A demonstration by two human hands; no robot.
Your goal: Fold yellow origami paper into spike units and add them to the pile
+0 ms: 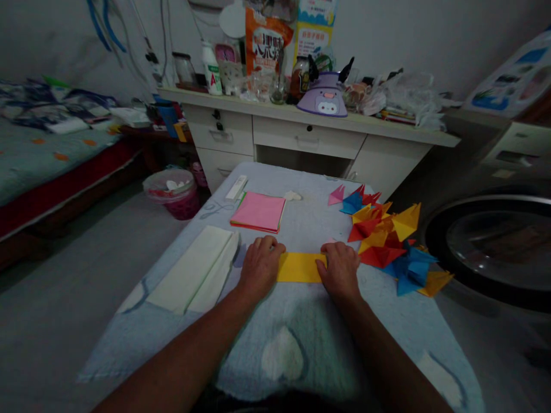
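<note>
A yellow sheet of origami paper point(300, 267), folded into a rectangle, lies flat on the cloth-covered table between my hands. My left hand point(262, 263) grips its left end, fingers curled and pressed together. At the right end, my right hand point(341, 265) pinches the paper's edge between thumb and fingers. Just beyond my left hand rests a stack of square paper point(259, 211) with a pink sheet on top. Several folded paper cranes point(381, 244) in red, yellow, blue and pink are heaped to the right of my right hand.
Left of my hands lies a folded pale paper bag or sheet point(193, 269). A small white box point(236, 187) sits at the table's far left. Beyond stands a cluttered desk point(279, 135); a pink bin point(176, 195) is on the floor, a washing machine point(495, 229) at right.
</note>
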